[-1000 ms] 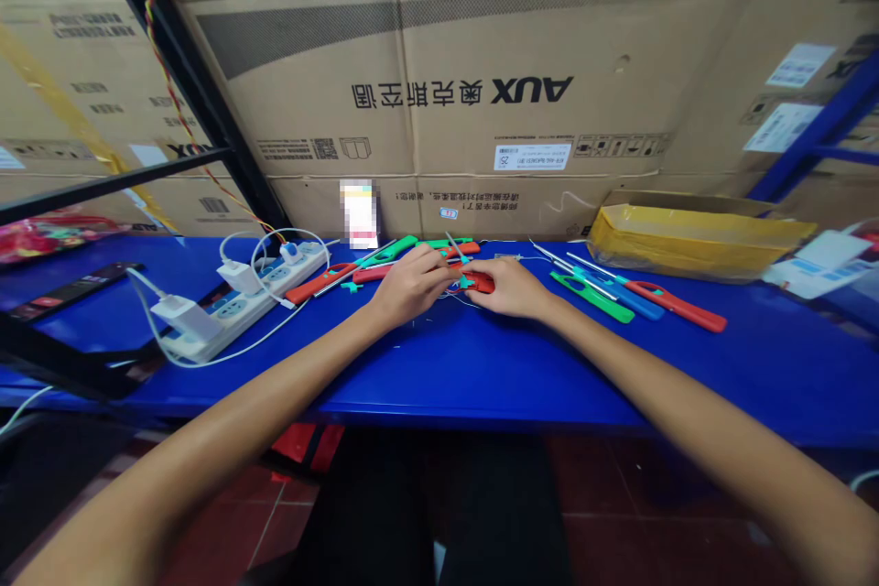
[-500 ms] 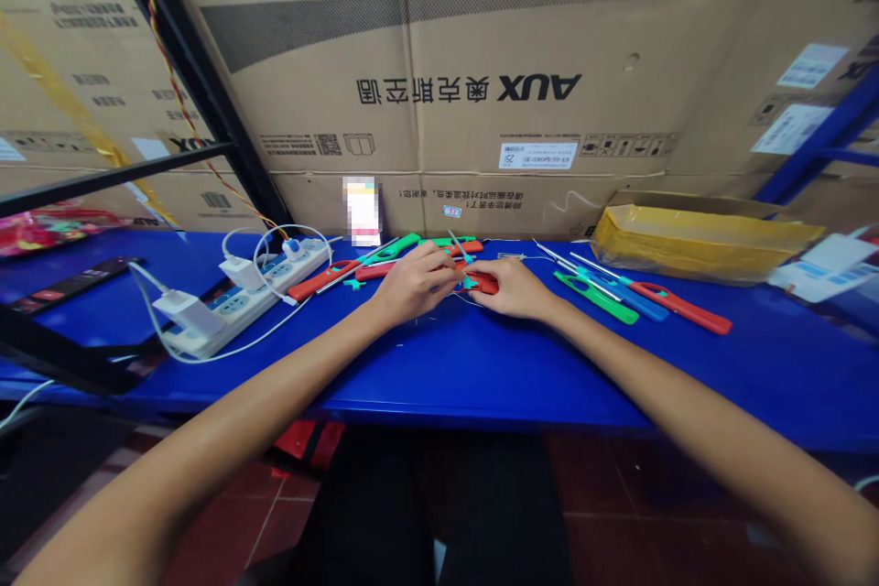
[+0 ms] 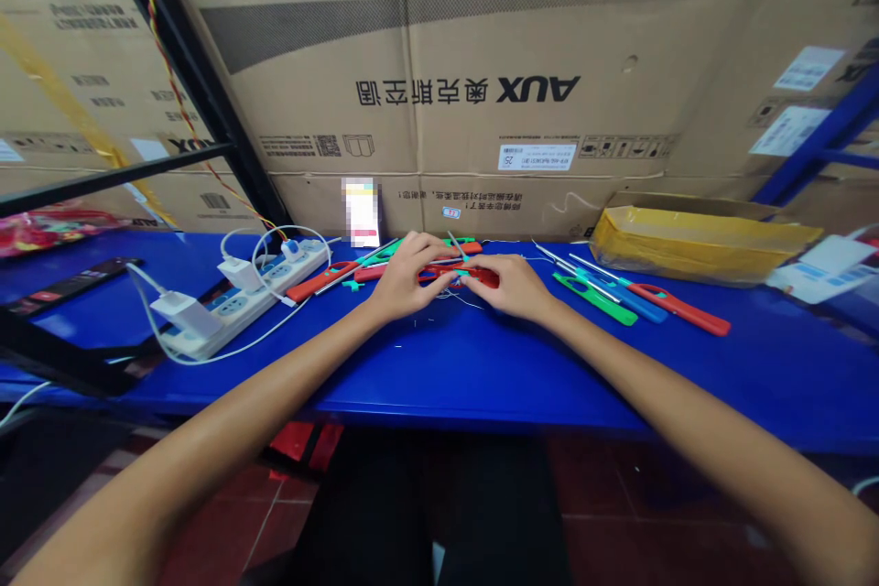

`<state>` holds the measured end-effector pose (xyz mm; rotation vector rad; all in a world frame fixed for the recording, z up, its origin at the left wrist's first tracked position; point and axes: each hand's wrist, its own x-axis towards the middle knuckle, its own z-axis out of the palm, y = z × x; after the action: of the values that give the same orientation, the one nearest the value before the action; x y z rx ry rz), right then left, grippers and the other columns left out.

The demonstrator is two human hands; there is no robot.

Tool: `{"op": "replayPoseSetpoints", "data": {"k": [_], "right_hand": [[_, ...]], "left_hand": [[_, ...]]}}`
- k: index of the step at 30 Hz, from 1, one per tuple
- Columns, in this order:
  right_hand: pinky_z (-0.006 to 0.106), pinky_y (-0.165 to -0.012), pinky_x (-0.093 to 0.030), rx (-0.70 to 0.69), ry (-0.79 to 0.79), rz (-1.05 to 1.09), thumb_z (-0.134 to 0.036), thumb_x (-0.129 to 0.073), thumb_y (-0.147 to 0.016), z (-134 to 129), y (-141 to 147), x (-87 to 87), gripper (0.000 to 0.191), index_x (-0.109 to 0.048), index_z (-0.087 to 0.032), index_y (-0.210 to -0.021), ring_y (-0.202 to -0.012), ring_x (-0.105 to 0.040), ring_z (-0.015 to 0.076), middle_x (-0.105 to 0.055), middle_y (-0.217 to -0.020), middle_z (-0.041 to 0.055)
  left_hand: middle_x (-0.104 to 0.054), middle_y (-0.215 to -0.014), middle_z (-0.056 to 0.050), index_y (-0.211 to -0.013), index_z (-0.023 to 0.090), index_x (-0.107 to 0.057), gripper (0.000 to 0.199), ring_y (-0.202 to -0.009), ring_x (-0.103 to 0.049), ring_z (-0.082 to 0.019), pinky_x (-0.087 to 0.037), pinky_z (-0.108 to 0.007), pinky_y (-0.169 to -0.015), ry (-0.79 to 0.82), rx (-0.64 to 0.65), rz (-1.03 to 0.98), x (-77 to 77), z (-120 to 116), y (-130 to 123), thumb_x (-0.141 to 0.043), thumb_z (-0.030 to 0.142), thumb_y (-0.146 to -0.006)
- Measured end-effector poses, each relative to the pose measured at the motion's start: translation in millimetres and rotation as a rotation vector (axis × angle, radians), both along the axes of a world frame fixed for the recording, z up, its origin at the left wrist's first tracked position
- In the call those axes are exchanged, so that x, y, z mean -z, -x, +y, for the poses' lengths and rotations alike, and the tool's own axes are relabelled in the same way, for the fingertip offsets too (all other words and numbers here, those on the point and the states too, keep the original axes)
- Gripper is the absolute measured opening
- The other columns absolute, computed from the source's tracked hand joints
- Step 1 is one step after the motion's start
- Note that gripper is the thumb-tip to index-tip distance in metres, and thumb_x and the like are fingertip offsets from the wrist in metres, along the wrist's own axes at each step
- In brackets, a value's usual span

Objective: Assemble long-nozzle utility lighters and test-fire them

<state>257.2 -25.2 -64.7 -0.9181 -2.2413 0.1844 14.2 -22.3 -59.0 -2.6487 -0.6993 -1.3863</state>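
Note:
My left hand (image 3: 405, 279) and my right hand (image 3: 509, 286) meet over the blue table, fingers curled on a red lighter handle (image 3: 484, 276) with turquoise parts at its middle. The right fingers hold its right end, while the left thumb and fingers pinch near its middle. A thin metal tip (image 3: 454, 242) sticks up between the hands. Thin wires (image 3: 463, 300) trail below the handle. Left of my left hand lies a red long-necked lighter (image 3: 321, 280). To the right lie a green lighter (image 3: 596, 298), a blue lighter (image 3: 638, 298) and another red lighter (image 3: 679, 307).
A white power strip (image 3: 254, 302) with chargers and looping cables stands on the left. A lit phone (image 3: 363, 212) leans on the cardboard box (image 3: 446, 27) behind. An open yellow-taped carton (image 3: 700, 243) sits at the back right of the table (image 3: 467, 375).
My left hand has shifted slightly; its thumb now reaches out along the red handle. More of the red handle shows between my hands. The right hand has barely moved.

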Motion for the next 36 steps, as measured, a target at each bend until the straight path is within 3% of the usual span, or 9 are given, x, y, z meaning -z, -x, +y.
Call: {"op": "replayPoseSetpoints", "data": {"k": [6, 11, 30, 36], "right_hand": [[0.032, -0.072, -0.044, 0.026, -0.09, -0.045, -0.041, -0.064, -0.101, -2.9, -0.7, -0.8, 0.028, -0.08, -0.023, -0.116, -0.077, -0.07, 0.0214, -0.082, -0.095, 0.0057], [0.033, -0.073, -0.044, 0.026, -0.091, -0.058, -0.041, -0.064, -0.102, -3.6, -1.2, -1.3, 0.027, -0.079, -0.024, -0.116, -0.079, -0.07, 0.0218, -0.083, -0.099, 0.0055], [0.033, -0.074, -0.045, -0.013, 0.054, -0.02, -0.038, -0.07, -0.1, 0.8, -1.6, -2.9, 0.02, -0.082, -0.028, -0.112, -0.083, -0.074, 0.022, -0.084, -0.098, 0.002], [0.034, -0.08, -0.049, -0.051, 0.087, 0.018, -0.035, -0.069, -0.101, 4.6, -1.7, -0.6, 0.021, -0.083, -0.029, -0.115, -0.092, -0.077, 0.0239, -0.085, -0.11, 0.0031]], "left_hand": [[-0.081, -0.114, -0.008, -0.119, 0.022, -0.078, 0.022, -0.106, -0.073, -0.025, -0.056, -0.042, -0.096, 0.235, 0.084, -0.01, -0.7, -1.6, 0.8, -0.068, 0.035, -0.105], [-0.082, -0.111, -0.008, -0.114, 0.021, -0.079, 0.02, -0.102, -0.077, -0.024, -0.059, -0.041, -0.094, 0.33, 0.107, -0.07, 0.1, -3.0, -1.2, -0.069, 0.034, -0.103], [-0.082, -0.106, -0.009, -0.108, 0.019, -0.079, 0.021, -0.097, -0.077, -0.023, -0.061, -0.039, -0.091, 0.289, 0.09, -0.06, 3.3, -3.0, -2.4, -0.068, 0.036, -0.103], [-0.082, -0.106, -0.009, -0.108, 0.019, -0.079, 0.02, -0.098, -0.077, -0.023, -0.061, -0.039, -0.092, 0.274, 0.083, -0.043, 2.4, -3.7, -1.6, -0.07, 0.036, -0.103]]}}
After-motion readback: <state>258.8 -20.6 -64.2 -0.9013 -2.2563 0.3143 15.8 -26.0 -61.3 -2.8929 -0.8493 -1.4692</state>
